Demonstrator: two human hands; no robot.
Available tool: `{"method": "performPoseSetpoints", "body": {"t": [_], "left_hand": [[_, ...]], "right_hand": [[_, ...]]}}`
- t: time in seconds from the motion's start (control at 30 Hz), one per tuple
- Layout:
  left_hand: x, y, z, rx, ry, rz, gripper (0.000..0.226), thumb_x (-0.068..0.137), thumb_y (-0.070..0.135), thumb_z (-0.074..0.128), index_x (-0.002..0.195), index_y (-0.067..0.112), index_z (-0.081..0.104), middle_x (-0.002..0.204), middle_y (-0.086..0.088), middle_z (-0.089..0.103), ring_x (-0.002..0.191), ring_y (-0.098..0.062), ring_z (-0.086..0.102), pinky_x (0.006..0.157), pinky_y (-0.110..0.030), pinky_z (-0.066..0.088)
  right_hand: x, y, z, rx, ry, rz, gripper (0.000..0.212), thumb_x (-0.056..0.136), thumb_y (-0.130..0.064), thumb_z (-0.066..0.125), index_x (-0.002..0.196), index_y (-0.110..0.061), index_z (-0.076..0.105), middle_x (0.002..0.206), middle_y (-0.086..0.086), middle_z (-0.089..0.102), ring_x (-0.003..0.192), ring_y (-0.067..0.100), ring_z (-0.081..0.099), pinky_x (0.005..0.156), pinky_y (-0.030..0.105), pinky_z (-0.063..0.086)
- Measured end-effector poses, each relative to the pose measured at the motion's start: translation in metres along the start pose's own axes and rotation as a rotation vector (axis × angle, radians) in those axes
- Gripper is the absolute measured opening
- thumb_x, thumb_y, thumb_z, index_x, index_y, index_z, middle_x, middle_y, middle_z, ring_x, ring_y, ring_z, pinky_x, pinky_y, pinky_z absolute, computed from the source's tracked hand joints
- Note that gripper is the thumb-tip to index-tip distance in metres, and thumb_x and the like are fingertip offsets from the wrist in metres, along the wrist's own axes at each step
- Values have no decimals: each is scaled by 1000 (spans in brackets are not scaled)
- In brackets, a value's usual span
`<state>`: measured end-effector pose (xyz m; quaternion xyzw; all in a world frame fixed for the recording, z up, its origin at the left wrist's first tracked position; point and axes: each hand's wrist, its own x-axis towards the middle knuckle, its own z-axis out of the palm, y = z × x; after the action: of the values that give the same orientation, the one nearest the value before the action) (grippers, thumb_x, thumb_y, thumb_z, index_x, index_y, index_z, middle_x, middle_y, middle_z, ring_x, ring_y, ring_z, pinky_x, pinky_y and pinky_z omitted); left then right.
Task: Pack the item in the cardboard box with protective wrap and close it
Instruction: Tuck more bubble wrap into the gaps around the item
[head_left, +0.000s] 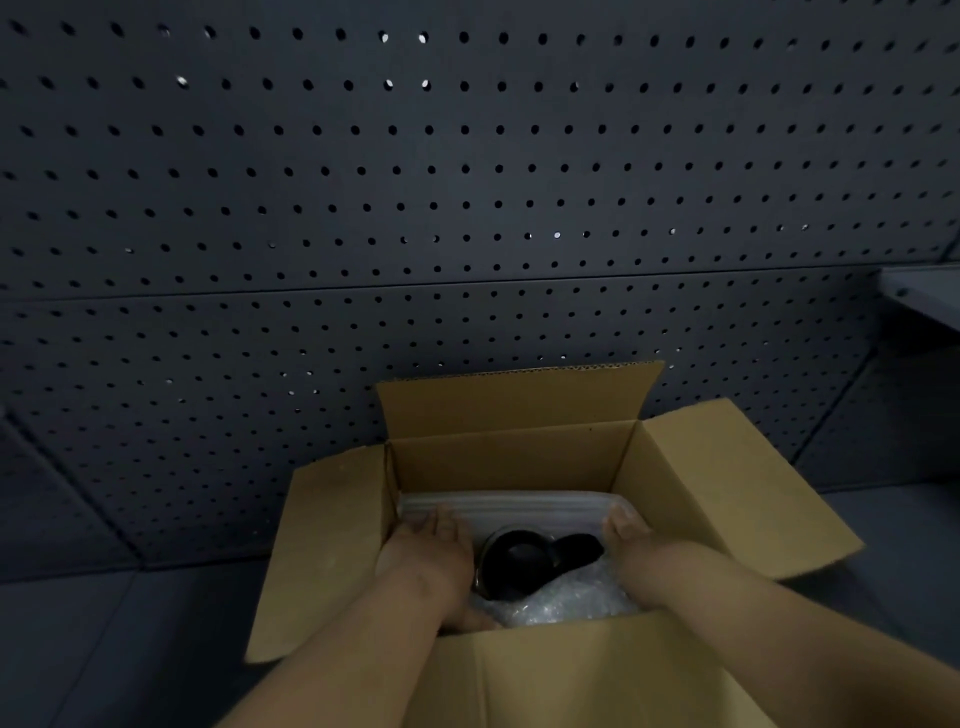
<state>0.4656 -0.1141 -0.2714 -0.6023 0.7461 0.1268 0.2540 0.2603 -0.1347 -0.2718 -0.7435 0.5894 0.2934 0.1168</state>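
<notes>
Reaching down into the open cardboard box (691, 499), both hands are working at the packing around the item. The left hand (431, 551) lies spread and flat along the left inner wall, pressing on the white foam sheet (519, 506) that lines the far side; the right hand (631, 530) is tucked against the right wall, and I cannot tell how far its fingers are curled or whether they pinch the wrap. Between them sits the item (524, 564), a dark round piece low in the middle of the box, with bubble wrap (566, 603) bunched on its near side. The hands seem placed to push the padding outward and settle the item snugly. All four flaps stand open, so closing is not yet begun. A grey pegboard (467, 182) rises behind.
</notes>
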Motion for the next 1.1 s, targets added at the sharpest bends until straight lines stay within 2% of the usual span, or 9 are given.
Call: {"method": "performPoseSetpoints", "body": {"t": [0.07, 0.17, 0.3, 0.43, 0.57, 0.73, 0.8, 0.93, 1.1], "left_hand": [[0, -1, 0, -15, 5, 10, 113, 74, 79, 45, 151, 12, -4, 160, -9, 3, 147, -25, 6, 119, -42, 11], [-1, -4, -2, -59, 47, 40, 101, 71, 78, 51, 148, 21, 19, 154, -6, 26, 140, -26, 26, 114, -42, 25], [-12, -3, -9, -113, 85, 138, 60, 79, 64, 54, 122, 21, 53, 130, -6, 55, 115, -23, 52, 97, -40, 45], [-29, -1, -18, -316, 113, 254, 47, 89, 46, 56, 132, 31, 49, 136, 4, 50, 119, -15, 50, 94, -28, 45], [-38, -1, -21, -431, 58, 325, 31, 97, 29, 49, 126, 35, 57, 135, 9, 54, 118, -10, 52, 88, -19, 41], [-39, 3, -23, -392, -9, 361, 33, 98, 25, 44, 128, 32, 57, 141, 9, 50, 125, -10, 47, 94, -17, 35], [-38, 5, -24, -373, -22, 380, 33, 97, 28, 50, 129, 29, 57, 137, 8, 53, 123, -10, 48, 89, -16, 34], [-34, 7, -22, -379, -24, 386, 34, 94, 23, 56, 128, 25, 59, 130, 1, 56, 117, -15, 51, 85, -18, 34], [-28, 11, -21, -319, 5, 382, 33, 95, 23, 54, 127, 25, 59, 131, -1, 54, 118, -18, 51, 91, -23, 38]], "right_hand": [[-9, 2, -9, -5, -33, -30, 70, 102, -23, 37, 150, -1, -11, 158, 13, -19, 148, 26, -12, 121, 34, 3], [-26, 16, -26, 94, -24, -101, 63, 98, -14, 43, 153, -11, 11, 161, 12, 2, 147, 31, 13, 120, 38, 19], [-49, 20, -42, 276, -11, -255, 61, 98, -13, 41, 151, -31, 18, 161, -6, 6, 148, 14, 11, 117, 21, 15], [-68, 14, -47, 444, -73, -294, 49, 96, -20, 40, 141, -41, 40, 154, -9, 32, 139, 10, 32, 109, 18, 27], [-64, 11, -41, 398, -96, -280, 37, 96, -32, 48, 132, -42, 51, 144, -15, 47, 129, 5, 46, 108, 19, 35], [-40, 8, -24, 382, -135, -228, 37, 92, -19, 57, 125, -35, 61, 131, -7, 61, 117, 14, 57, 104, 29, 45], [-35, 7, -22, 406, -122, -226, 38, 89, -14, 61, 123, -30, 63, 127, -6, 64, 116, 14, 59, 103, 29, 45], [-33, 5, -25, 419, -107, -259, 39, 85, -7, 65, 122, -22, 65, 125, -7, 63, 117, 10, 57, 93, 16, 40], [-20, -7, -22, 310, -35, -283, 38, 81, 7, 57, 112, -13, 67, 106, 1, 63, 93, 10, 52, 72, 17, 41]]}}
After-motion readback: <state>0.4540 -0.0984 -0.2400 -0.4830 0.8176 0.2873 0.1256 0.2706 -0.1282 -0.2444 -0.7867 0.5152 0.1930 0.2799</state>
